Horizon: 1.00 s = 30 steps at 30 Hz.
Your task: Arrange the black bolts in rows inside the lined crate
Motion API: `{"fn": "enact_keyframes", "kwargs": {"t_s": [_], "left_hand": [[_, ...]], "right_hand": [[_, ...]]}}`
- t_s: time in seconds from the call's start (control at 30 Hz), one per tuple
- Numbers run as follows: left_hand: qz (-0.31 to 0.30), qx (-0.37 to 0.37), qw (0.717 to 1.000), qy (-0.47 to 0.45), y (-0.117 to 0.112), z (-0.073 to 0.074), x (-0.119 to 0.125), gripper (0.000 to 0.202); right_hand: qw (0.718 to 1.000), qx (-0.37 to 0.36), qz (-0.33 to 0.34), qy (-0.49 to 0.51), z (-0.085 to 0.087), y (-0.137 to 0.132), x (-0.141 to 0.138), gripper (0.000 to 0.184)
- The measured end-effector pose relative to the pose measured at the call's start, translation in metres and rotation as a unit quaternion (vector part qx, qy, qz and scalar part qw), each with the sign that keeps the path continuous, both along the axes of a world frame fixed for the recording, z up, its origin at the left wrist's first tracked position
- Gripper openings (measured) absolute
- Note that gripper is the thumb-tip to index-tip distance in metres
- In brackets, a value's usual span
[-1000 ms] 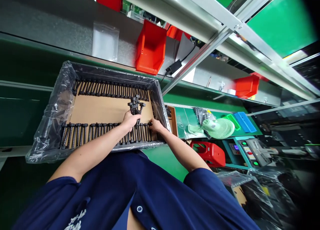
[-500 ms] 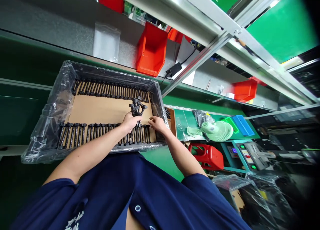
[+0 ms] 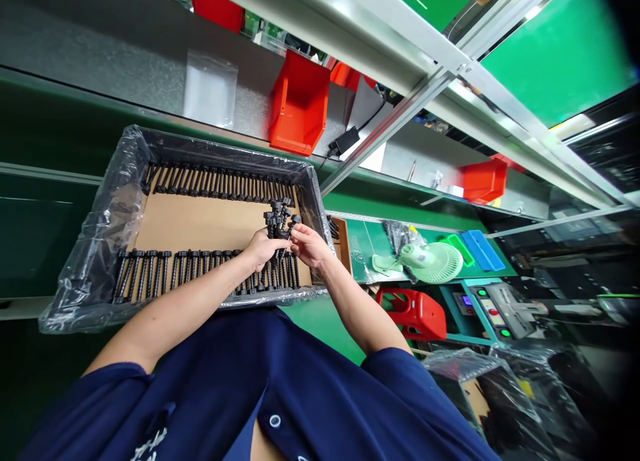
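Note:
My left hand (image 3: 262,249) is closed around a bunch of black bolt-like rods (image 3: 278,214), their thick heads pointing up and away from me. At the right side of that bunch, my right hand (image 3: 310,245) pinches a single black rod (image 3: 295,219) near its head. Both hands are over the right part of a plastic-lined tray (image 3: 95,247) with cardboard (image 3: 195,222) on its bottom. Similar black rods lie side by side in a far row (image 3: 210,181) and a near row (image 3: 195,267). My left hand and forearm hide part of the near row.
Behind the tray, a grey shelf holds a clear plastic bag (image 3: 210,91), a red bin (image 3: 300,107) and a black adapter (image 3: 344,141). A slanted metal post (image 3: 380,134) rises at the right. Farther right are a green fan (image 3: 430,261) and a red stool (image 3: 417,313).
My right hand has moved left and up to the bunch and now pinches one rod. My left hand keeps its hold. The view has shifted slightly.

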<state>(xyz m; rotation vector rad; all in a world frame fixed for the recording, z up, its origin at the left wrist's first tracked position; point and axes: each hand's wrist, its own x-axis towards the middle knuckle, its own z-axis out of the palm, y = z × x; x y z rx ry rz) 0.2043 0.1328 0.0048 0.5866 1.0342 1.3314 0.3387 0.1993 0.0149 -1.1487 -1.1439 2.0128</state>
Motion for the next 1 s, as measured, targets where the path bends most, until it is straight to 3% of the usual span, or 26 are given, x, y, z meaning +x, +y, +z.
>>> {"fn": "enact_keyframes", "kwargs": {"t_s": [0.13,0.23,0.3,0.33,0.37,0.4,0.47,0.53,0.6,0.63,0.7,0.77,0.9,1.0], "left_hand": [[0.020,-0.028,0.999,0.004,0.001,0.003,0.001,0.016],[0.057,-0.054,0.997,0.022,0.004,0.002,-0.002,0.016],[0.074,-0.060,0.995,0.036,0.007,0.000,-0.006,0.016],[0.078,-0.063,0.994,0.041,0.007,0.000,-0.007,0.016],[0.082,-0.064,0.994,0.045,0.008,-0.001,-0.008,0.016],[0.083,-0.063,0.993,0.046,0.008,-0.001,-0.008,0.016],[0.079,-0.059,0.994,0.048,0.008,-0.001,-0.008,0.016],[0.074,-0.056,0.994,0.049,0.007,0.000,-0.007,0.017],[0.074,-0.061,0.994,0.050,0.006,0.002,-0.007,0.018],[0.075,-0.064,0.994,0.051,0.006,0.003,-0.007,0.018],[0.077,-0.068,0.994,0.049,0.006,0.004,-0.007,0.017],[0.080,-0.061,0.994,0.050,0.006,0.004,-0.008,0.016],[0.082,-0.049,0.994,0.060,0.008,-0.002,-0.009,0.015],[0.082,-0.057,0.993,0.064,0.008,-0.006,-0.009,0.015]], "right_hand": [[0.997,0.056,-0.045,-0.013,0.006,0.006,0.008,0.039],[0.983,0.161,-0.075,-0.053,0.011,0.016,0.023,0.035],[0.954,0.266,-0.039,-0.132,0.010,0.021,0.038,0.027],[0.926,0.327,0.013,-0.191,0.009,0.023,0.045,0.022],[0.881,0.386,0.086,-0.258,0.006,0.024,0.051,0.016],[0.820,0.437,0.176,-0.324,0.002,0.023,0.057,0.012],[0.665,0.496,0.365,-0.424,-0.008,0.018,0.065,0.017],[0.519,0.504,0.509,-0.467,-0.020,0.011,0.070,0.024],[0.418,0.499,0.586,-0.482,-0.029,0.003,0.071,0.026],[0.387,0.497,0.604,-0.488,-0.032,0.000,0.071,0.027],[0.352,0.494,0.620,-0.497,-0.036,-0.005,0.070,0.028],[0.338,0.486,0.633,-0.500,-0.036,-0.009,0.068,0.028],[0.321,0.475,0.659,-0.486,-0.033,-0.011,0.065,0.028],[0.327,0.471,0.670,-0.471,-0.032,-0.011,0.064,0.029]]}}
